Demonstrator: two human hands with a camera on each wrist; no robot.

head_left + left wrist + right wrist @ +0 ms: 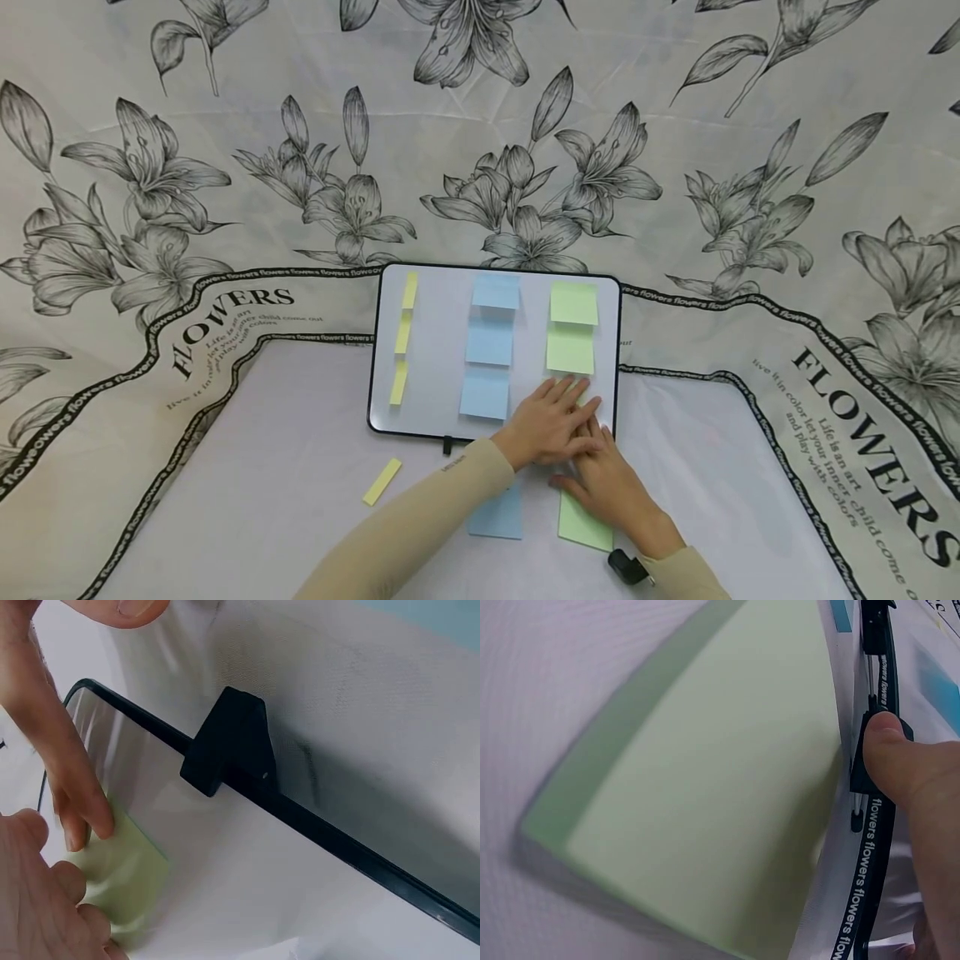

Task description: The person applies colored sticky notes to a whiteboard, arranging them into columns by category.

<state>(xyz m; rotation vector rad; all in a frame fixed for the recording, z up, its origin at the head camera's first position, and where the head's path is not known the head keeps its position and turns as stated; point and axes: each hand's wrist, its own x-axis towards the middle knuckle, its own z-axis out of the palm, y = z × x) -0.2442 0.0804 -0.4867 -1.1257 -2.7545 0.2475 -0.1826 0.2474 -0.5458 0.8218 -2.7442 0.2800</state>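
**Green sticky note pressed onto the whiteboard's lower right corner**

The green sticky note (124,881) lies on the lower right part of the whiteboard (435,350), mostly covered by the hands in the head view and showing only as a pale green patch in the left wrist view.

Going left to right: a loose yellow strip note (382,482) lies on the desk (285,467) below the board's left corner. On the board, a column of three narrow yellow notes (403,333) runs down the left side, a column of three blue notes (491,346) fills the middle, and two green notes (572,327) sit at the right — the covered note is below them.

The left hand (551,425) lies flat with straight fingers (86,806) pressing the green sticky note. The right hand (611,487) sits just beside and partly under it, fingers extended toward the same note — the two hands overlap at the board's bottom edge.

Below the board, a blue pad (497,515) and a green sticky pad (705,795) rest on the desk; the right hand hovers over the green one.
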